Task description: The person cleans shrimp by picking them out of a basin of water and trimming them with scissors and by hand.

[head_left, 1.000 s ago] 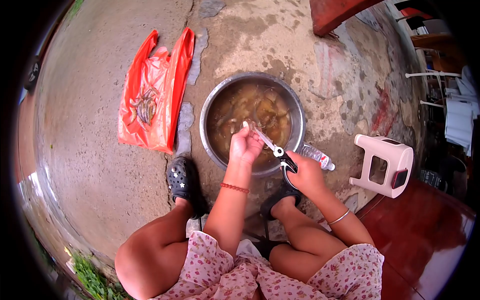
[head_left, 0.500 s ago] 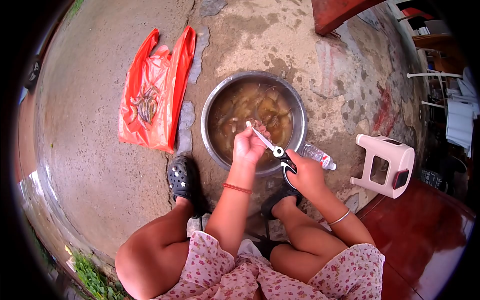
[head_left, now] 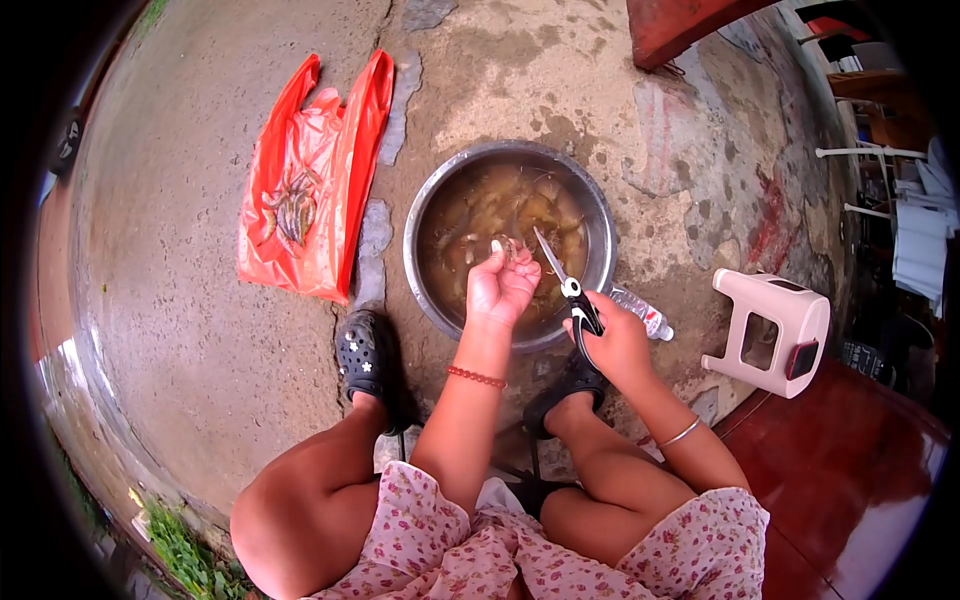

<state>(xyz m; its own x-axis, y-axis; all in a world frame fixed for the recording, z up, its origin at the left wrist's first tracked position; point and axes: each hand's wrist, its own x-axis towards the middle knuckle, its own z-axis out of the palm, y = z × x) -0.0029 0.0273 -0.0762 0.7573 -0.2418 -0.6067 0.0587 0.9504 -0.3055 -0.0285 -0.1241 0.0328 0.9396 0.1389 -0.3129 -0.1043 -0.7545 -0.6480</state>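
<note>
A round metal basin (head_left: 417, 262) holds murky brownish water with what look like shrimp in it. Over its middle, my left hand (head_left: 501, 287) pinches a small shrimp-like piece at the fingertips; the piece is partly hidden. My right hand (head_left: 613, 338) grips black-handled scissors (head_left: 551, 255) above the basin's right side. The blades point up and left, apart from my left hand. On the ground to the left lies a red plastic bag (head_left: 347, 200) with several shrimp (head_left: 293, 216) on top.
A clear plastic bottle (head_left: 640, 311) lies against the basin's right side. Further right is a pink stool (head_left: 733, 330) on its side. Dark clogs (head_left: 361, 357) are on my feet below the basin. A red beam (head_left: 690, 25) stands at the top right.
The scissors have moved right and turned more upright, away from my left fingertips. My left hand has stayed over the basin, its fingers slightly more curled.
</note>
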